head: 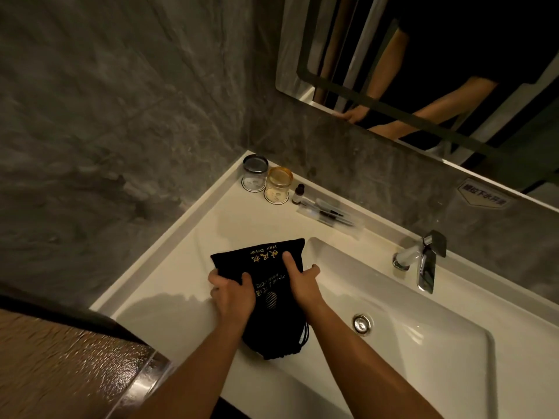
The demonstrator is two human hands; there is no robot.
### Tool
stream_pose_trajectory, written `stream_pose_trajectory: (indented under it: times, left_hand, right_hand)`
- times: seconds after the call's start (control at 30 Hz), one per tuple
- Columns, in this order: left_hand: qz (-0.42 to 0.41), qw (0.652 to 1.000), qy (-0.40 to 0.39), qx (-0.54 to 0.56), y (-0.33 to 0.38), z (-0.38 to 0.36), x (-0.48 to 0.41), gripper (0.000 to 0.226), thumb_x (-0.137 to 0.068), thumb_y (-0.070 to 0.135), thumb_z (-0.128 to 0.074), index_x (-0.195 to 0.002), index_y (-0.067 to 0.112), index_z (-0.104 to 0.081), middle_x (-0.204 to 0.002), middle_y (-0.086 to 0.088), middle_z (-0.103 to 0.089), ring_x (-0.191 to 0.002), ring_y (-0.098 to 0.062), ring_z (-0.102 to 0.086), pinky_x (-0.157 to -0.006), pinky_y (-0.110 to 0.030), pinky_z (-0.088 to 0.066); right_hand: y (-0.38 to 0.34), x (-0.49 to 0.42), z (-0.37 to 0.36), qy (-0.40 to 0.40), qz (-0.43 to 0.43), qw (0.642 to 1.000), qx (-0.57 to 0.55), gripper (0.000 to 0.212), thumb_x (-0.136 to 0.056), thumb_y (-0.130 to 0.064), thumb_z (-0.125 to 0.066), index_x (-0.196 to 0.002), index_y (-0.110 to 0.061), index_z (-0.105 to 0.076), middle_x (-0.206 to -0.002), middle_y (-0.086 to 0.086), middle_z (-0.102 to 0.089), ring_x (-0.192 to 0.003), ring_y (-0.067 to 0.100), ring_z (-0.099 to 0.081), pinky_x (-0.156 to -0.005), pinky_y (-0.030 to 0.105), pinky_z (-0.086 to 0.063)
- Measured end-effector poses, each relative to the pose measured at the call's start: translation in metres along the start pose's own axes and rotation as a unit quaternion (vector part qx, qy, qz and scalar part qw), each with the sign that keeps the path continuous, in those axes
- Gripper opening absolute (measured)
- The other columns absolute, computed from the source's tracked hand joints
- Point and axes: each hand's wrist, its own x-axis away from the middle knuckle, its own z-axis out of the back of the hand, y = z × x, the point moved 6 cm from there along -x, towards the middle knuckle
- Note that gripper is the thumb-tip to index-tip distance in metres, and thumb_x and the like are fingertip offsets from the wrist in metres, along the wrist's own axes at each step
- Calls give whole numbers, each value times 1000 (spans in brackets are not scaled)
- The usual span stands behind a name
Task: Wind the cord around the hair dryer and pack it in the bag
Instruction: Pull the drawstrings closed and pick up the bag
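Item: black drawstring bag (266, 285), gold lettering, lying flat at the centre of the frame on the white counter (169, 303), its right edge at the lip of the basin (423, 337). The cloth is soft and limp and will likely fold or slump wherever you lift it, so take it by the gathered mouth and cords at the lower end, near the counter's front edge, or by both side hems. The hair dryer and its cord are not visible; whether they are inside the bag cannot be told, though the bag looks fairly flat. If the dryer is in there, expect a hard, heavier lump that shifts inside the cloth. Your left hand (233, 293) has its fingers curled over the bag's left edge, thumb on top, pinching the cloth. Your right hand (302, 282) rests on the right side, fingers spread apart, one pressing on the lettering and the thumb out over the basin lip. Surroundings: two lidded glass jars (267, 182), a small dark bottle (299, 194) and a clear tray of sachets (329, 216) in the upper middle, well apart from the bag; a chrome tap (423, 261) at right; the drain (361, 323) lower right. The open basin beside the bag is the main hazard: the cloth could slide in.
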Motion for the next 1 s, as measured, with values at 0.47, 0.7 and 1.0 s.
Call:
stream_pose_trajectory:
  times: [0.47, 0.7, 1.0]
  left_hand:
    - [-187, 973, -127, -33, -6, -7, -10, 67, -93, -7, -46, -153, 9, -20, -144, -16, -51, -128, -33, -52, -92, -19, -32]
    - [-290, 927, -235, -38, 12, -24, 5, 67, -96, 2, -46, -155, 9, -15, -152, -11, -42, -135, -25, -46, -102, -18, -32]
    - [-381, 850, -364, -31, 25, -88, 110, 85, -90, 64, -39, -151, 8, -21, -130, 14, -52, -111, 19, -52, -87, -2, -39]
  right_hand:
    - [24, 16, 0, 98, 206, 966, 124, 44, -107, -36, -37, -138, -8, -48, -135, 11, -61, -124, 27, -58, -91, 26, -39]
    - [44, 40, 29, 176, 213, 961, 26, 41, -105, -40, -41, -135, -15, -55, -128, 1, -65, -118, 13, -61, -100, 34, -48]
    - [93, 103, 138, 236, 214, 947, -50, 43, -105, -42, -43, -138, -18, -54, -131, 0, -66, -121, 13, -62, -105, 41, -50]
